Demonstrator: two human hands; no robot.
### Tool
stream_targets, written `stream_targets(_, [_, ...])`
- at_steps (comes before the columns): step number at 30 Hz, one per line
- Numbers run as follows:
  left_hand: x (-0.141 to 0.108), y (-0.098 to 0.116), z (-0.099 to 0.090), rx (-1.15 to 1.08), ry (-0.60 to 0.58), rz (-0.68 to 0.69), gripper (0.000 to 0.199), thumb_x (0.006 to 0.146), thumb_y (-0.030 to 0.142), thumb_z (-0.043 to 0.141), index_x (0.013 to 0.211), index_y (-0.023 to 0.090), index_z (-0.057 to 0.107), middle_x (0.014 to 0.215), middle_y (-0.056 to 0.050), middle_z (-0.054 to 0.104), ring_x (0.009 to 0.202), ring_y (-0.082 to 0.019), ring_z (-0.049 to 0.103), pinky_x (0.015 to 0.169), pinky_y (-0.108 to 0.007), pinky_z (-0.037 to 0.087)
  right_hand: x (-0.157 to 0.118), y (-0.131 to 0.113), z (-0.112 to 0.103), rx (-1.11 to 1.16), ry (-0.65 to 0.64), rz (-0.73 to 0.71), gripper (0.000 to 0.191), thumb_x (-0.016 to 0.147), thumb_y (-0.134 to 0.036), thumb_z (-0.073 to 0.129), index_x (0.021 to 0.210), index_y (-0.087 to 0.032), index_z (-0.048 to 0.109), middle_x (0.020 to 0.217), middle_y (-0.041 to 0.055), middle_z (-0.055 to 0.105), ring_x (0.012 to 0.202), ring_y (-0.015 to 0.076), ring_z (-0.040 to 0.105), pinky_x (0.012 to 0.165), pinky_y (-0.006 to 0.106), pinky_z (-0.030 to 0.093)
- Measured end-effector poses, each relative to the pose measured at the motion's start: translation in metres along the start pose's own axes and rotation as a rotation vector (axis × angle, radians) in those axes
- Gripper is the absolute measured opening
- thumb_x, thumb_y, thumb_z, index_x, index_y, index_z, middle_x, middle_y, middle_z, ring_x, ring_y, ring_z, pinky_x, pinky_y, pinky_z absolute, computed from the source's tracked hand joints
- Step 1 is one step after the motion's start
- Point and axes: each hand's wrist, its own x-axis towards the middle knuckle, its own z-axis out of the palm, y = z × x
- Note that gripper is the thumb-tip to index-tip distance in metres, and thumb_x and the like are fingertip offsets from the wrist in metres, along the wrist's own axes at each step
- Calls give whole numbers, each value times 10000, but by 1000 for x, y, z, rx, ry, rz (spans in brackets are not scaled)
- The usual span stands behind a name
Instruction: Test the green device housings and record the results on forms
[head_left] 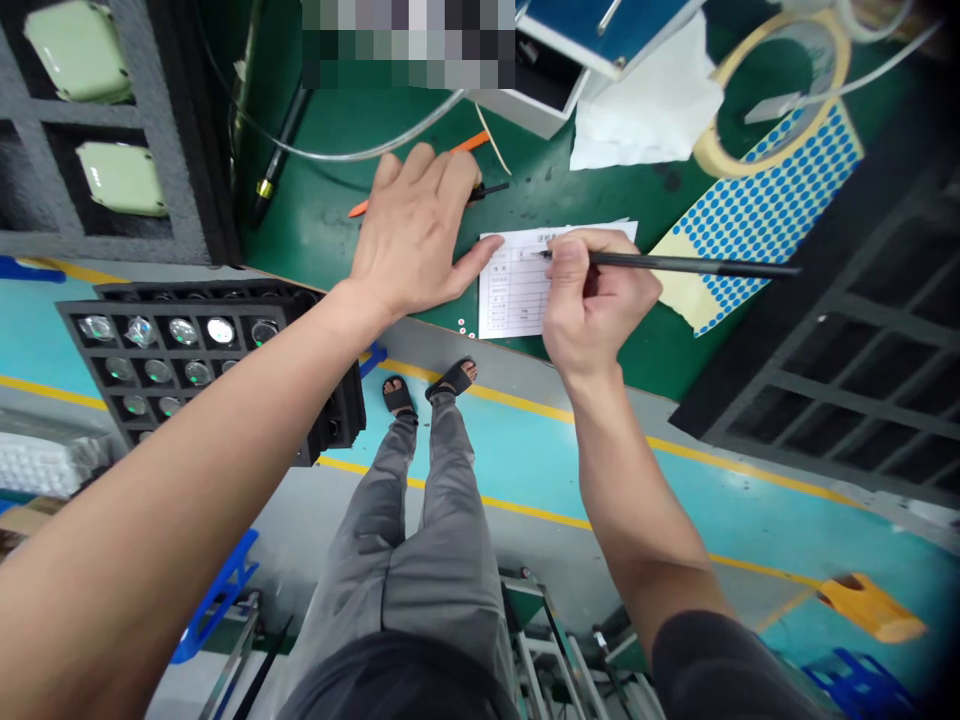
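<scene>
Head view: pale-green rounded cases (121, 178) sit in black foam tray (161, 90); right grip (600, 300) clamps slim black pen (697, 265) over white paper form (510, 290); left grip (416, 230) apart on green table (315, 215), turquoise floor (525, 450) below.

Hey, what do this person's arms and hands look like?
The left hand and right hand are ungloved, with no jewellery visible. Both forearms are bare. The right arm has a plain, dark short sleeve; no left sleeve shows.
</scene>
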Motion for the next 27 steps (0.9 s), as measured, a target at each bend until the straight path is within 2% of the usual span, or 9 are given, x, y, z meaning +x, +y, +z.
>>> stream_targets(6, [3, -1, -2, -99, -37, -23, 381, 856, 643, 479, 1065, 334, 557, 1027, -136, 619, 1082, -418, 447, 853, -594, 289, -1, 5, 1, 2, -20, -26, 343, 1043, -460, 438, 968, -212, 662, 882, 22, 634, 917, 182, 676, 865, 398, 547])
stream_targets(16, [2, 0, -4, -44, -24, -24, 339, 850, 614, 490, 1065, 364, 565, 1012, -125, 626, 1066, -444, 474, 841, -585, 282, -2, 7, 2, 31, -3, -2, 370, 1047, -489, 412, 997, -217, 658, 920, 33, 628, 976, 198, 675, 913, 439, 554])
stream_targets(27, [2, -1, -3, -30, 14, 11, 331, 861, 608, 507, 1046, 337, 549, 963, -127, 626, 994, -406, 476, 832, -590, 293, -1, 2, 1, 16, 14, -32, 303, 1047, -407, 452, 967, -212, 669, 877, 25, 634, 901, 183, 677, 855, 410, 554])
